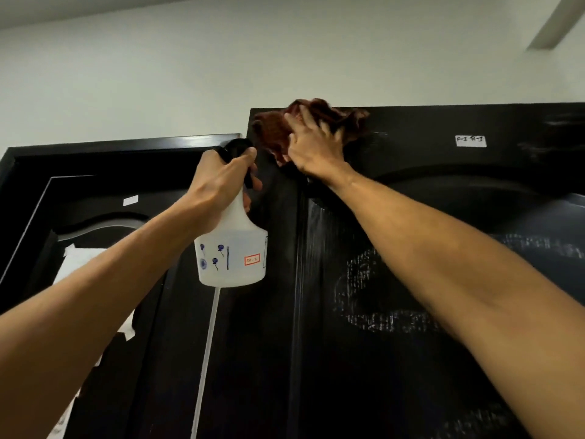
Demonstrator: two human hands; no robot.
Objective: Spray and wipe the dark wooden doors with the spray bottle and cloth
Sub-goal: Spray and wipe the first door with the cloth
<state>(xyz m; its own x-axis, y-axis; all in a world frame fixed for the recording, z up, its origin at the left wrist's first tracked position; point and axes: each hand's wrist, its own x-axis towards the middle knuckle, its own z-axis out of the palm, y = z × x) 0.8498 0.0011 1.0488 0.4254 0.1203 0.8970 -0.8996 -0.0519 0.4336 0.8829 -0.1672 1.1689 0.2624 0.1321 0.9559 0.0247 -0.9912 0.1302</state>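
Observation:
A tall dark wooden door [411, 359] fills the right and centre, with wet streaks on its panel. Near its top left corner my right hand [313, 147] presses a brown-red cloth [316, 122] against the wood, fingers spread over the fabric. To the left, my left hand [221, 182] grips the neck of a white translucent spray bottle [232, 251] with a black trigger head, held up beside the door's left edge. A second dark door [95, 191] stands further left and lower.
A white wall [158, 74] and ceiling rise above both doors. A small white label [470, 141] sticks near the top of the right door. White paper or tape pieces [82, 261] cover part of the left door.

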